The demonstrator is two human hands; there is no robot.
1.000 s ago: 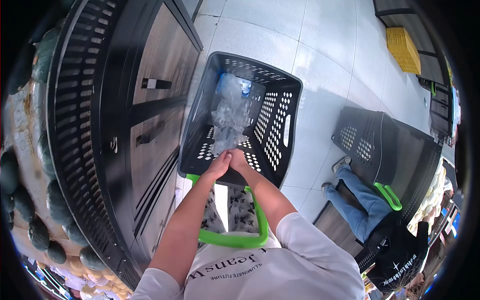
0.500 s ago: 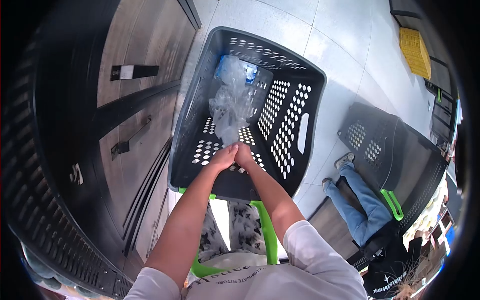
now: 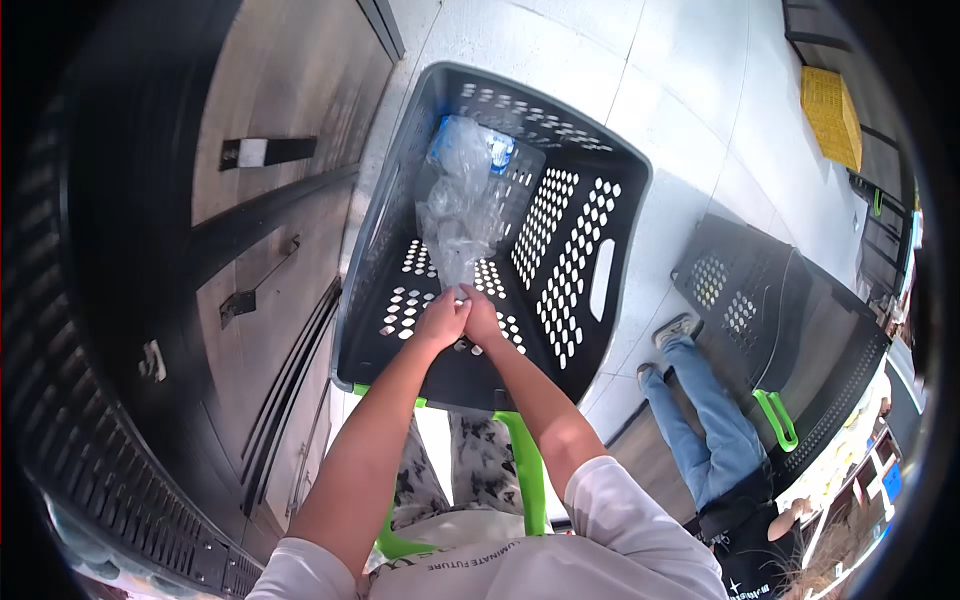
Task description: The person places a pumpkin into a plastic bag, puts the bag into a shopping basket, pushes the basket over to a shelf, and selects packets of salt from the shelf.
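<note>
A crumpled clear plastic bag (image 3: 460, 215) hangs from my hands inside a dark grey perforated shopping basket (image 3: 400, 365). My left hand (image 3: 441, 320) is closed on the top end of the bag. Right beside it, my right hand (image 3: 481, 315) is closed on the same end, and the fingertips of both meet. Behind the bag, deep in the basket, lies a blue and white package (image 3: 499, 150), partly covered by the plastic. The green basket handle (image 3: 532, 470) is below my forearms, near my shirt.
Wood-panelled cabinets (image 3: 290, 90) with black handles stand on the left. On the right, a person in jeans (image 3: 700, 430) is beside another dark cart (image 3: 740, 290) with a green handle. A yellow basket (image 3: 831, 118) sits at the upper right. Pale tiles cover the floor.
The view has moved closer to the basket, and the produce on the left has mostly left the frame. Both hands still hold the bag. The person on the right now has an arm reaching out.
</note>
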